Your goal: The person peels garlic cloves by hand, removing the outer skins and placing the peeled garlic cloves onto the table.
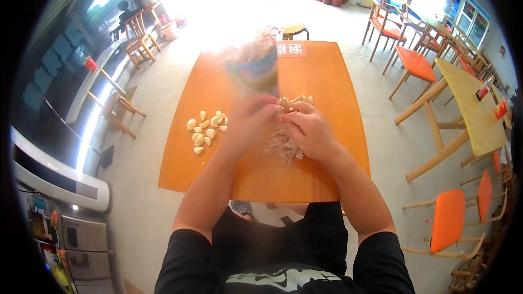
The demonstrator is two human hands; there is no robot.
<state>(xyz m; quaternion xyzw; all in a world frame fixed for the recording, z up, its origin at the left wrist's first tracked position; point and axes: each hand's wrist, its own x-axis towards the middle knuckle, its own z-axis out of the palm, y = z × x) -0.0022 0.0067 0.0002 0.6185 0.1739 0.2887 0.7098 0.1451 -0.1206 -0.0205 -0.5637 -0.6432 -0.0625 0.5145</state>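
Observation:
My left hand [253, 117] and my right hand [308, 128] meet over the middle of the orange table [256, 185], fingers pinched together. Whatever lies between the fingertips is too small and blurred to name. Just behind them sit several unpeeled garlic cloves [301, 99]. Papery garlic skins [289, 149] are scattered below and between the hands. To the left of my left hand lie several peeled, pale garlic cloves [199, 139]. A blue-rimmed bucket [253, 71], hazy in the glare, stands beyond my hands.
A red sign [291, 49] lies at the table's far edge, with a stool [294, 30] behind it. Chairs with orange seats [415, 65] and a yellow table [474, 114] stand at the right. Wooden chairs [139, 38] are at the left, near a white appliance [60, 177].

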